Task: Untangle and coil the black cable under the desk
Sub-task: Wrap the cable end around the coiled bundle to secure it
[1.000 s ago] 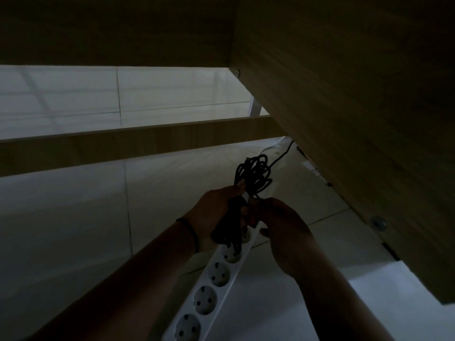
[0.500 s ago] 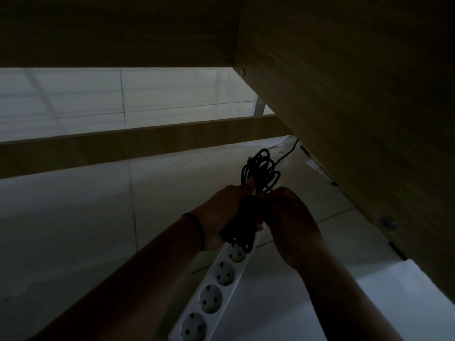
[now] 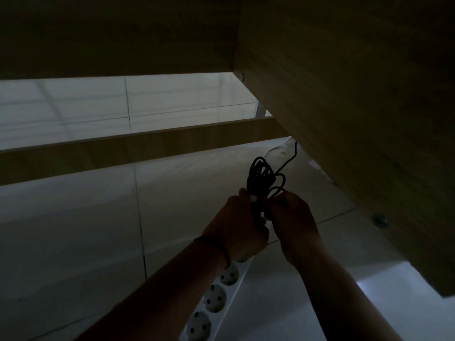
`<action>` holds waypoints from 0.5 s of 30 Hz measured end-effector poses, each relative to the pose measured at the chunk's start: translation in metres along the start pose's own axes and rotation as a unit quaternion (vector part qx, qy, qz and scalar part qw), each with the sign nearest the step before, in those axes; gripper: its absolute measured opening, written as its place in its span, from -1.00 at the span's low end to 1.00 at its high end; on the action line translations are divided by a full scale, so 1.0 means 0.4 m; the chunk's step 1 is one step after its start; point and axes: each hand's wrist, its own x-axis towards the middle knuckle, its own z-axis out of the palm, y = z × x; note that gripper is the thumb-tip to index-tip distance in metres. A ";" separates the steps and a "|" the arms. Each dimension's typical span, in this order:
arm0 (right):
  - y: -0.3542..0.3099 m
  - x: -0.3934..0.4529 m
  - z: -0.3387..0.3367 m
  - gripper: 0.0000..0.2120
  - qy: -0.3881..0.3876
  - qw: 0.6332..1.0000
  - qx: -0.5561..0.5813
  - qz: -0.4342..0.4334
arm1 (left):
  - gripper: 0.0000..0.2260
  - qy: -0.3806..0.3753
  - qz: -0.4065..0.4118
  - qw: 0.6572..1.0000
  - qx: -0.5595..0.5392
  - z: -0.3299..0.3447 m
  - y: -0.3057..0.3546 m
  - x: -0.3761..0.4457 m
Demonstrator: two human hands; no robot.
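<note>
The black cable (image 3: 262, 174) is bunched into several upright loops above my two hands, under the wooden desk. One strand runs from the bundle up and right toward the desk's side panel. My left hand (image 3: 240, 227) is closed around the lower part of the bundle. Pressed against it from the right, my right hand (image 3: 294, 222) pinches loops with its fingertips. The bundle's lower part is hidden between the hands.
A white power strip (image 3: 216, 297) with several sockets lies on the pale tiled floor below my left wrist. The wooden side panel (image 3: 357, 134) stands close on the right, a low crossbar (image 3: 138, 150) runs across behind. A white cord (image 3: 277, 147) lies near the panel's foot.
Both hands have drawn closer together around the bundle and now cover its lower part. The loops above them look tighter and more upright.
</note>
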 end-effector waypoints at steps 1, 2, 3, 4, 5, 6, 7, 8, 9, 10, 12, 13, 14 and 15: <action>0.002 0.000 0.000 -0.83 0.002 1.000 -0.015 0.000 | -0.60 0.008 -0.003 0.999 0.038 0.004 -0.003 -0.001; 0.004 0.000 0.000 -0.82 0.006 0.999 -0.036 -0.007 | -0.58 0.023 -0.011 0.998 0.062 0.004 0.000 -0.003; 0.001 -0.001 -0.001 -0.80 0.010 0.998 -0.057 -0.019 | -0.60 0.041 -0.016 0.996 0.072 0.001 0.000 -0.002; -0.005 -0.004 -0.003 -0.79 0.008 0.997 -0.071 -0.033 | -0.66 0.050 -0.009 0.996 0.079 -0.003 0.000 -0.001; -0.014 -0.008 -0.005 -0.79 0.001 0.995 -0.086 -0.045 | -0.73 0.047 0.003 0.995 0.085 -0.011 0.001 0.000; -0.023 -0.010 -0.010 -0.77 -0.012 0.994 -0.098 -0.054 | -0.78 0.036 0.013 0.995 0.088 -0.018 0.004 0.000; -0.033 -0.013 -0.015 -0.78 -0.026 0.993 -0.100 -0.057 | -0.81 0.024 0.018 0.997 0.074 -0.025 0.007 0.001; -0.044 -0.015 -0.021 -0.81 -0.045 0.994 -0.089 -0.053 | -0.81 0.011 0.017 0.998 0.054 -0.031 0.008 0.000; -0.056 -0.018 -0.025 -0.83 -0.060 0.994 -0.079 -0.047 | -0.79 0.003 0.000 1.000 0.017 -0.036 0.007 -0.001; -0.062 -0.016 -0.030 -0.81 -0.071 0.994 -0.076 -0.043 | -0.78 -0.006 -0.029 0.998 -0.049 -0.041 0.006 -0.002; -0.071 -0.017 -0.034 -0.77 -0.091 0.992 -0.080 -0.036 | -0.81 -0.032 -0.082 0.977 -0.193 -0.048 0.004 -0.004; -0.076 -0.021 -0.035 -0.80 -0.098 0.992 -0.075 -0.032 | -0.82 -0.046 -0.101 0.963 -0.247 -0.052 -0.001 -0.004; -0.078 -0.021 -0.035 -0.84 -0.104 0.992 -0.066 -0.026 | -0.80 -0.058 -0.112 0.945 -0.301 -0.058 -0.005 -0.007; -0.081 -0.024 -0.034 -0.87 -0.103 0.993 -0.059 -0.022 | -0.77 -0.073 -0.117 0.925 -0.354 -0.063 -0.007 -0.011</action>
